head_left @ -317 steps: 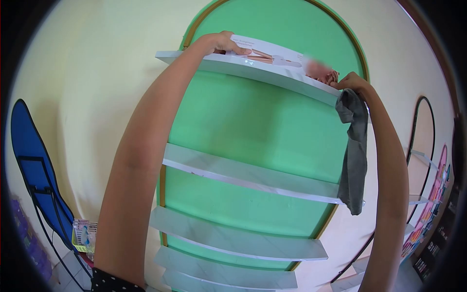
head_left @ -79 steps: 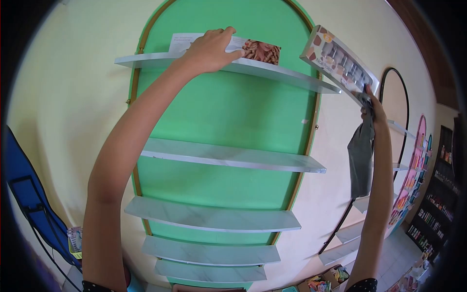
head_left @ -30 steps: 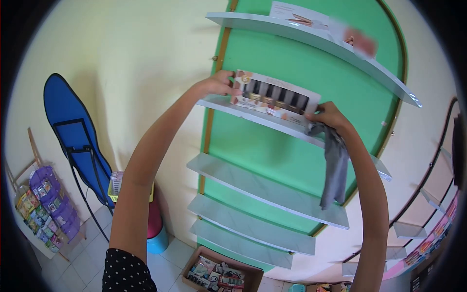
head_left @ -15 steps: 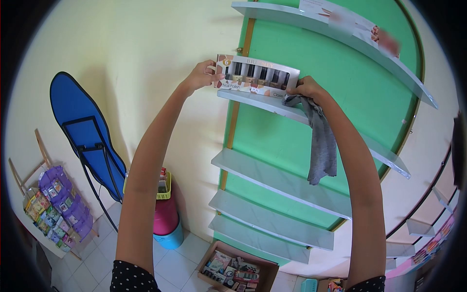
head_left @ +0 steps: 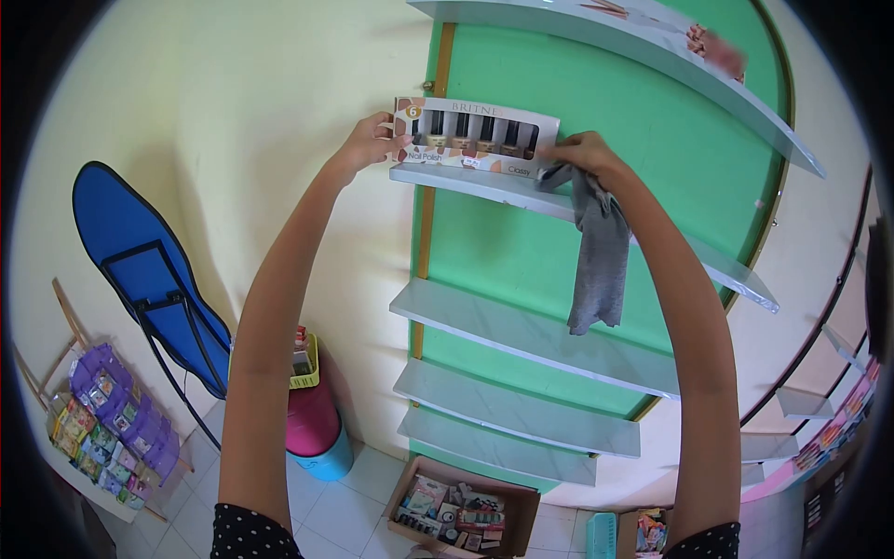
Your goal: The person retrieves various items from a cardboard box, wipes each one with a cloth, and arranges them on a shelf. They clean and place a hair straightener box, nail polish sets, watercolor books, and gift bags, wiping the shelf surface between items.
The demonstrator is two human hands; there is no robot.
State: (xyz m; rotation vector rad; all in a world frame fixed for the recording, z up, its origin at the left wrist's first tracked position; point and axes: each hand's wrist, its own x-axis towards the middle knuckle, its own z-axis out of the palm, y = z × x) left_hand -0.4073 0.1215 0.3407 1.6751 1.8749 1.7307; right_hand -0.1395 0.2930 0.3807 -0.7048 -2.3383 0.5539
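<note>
A white nail polish box (head_left: pixel 477 162) with a window showing several bottles stands upright at the left end of a pale shelf (head_left: pixel 466 183). My left hand (head_left: pixel 365 149) grips the box's left end, thumb on the front. At the right end, the fingers of my right hand (head_left: pixel 587 155) are against the lower corner. A grey cloth (head_left: pixel 601 265) is gripped in that same hand and hangs down in front of the shelf.
More pale shelves (head_left: pixel 521 326) run below and one above on the green panel (head_left: pixel 549 84). On the floor are a cardboard box (head_left: pixel 521 522) of cosmetics and a turquoise basket (head_left: pixel 602 533). A blue ironing board (head_left: pixel 140 224) leans on the left wall, near stacked buckets (head_left: pixel 321 456).
The view has shifted, so most of the scene sits further left. The box looks lower against the shelf and turned slightly; both hands stay at its ends.
</note>
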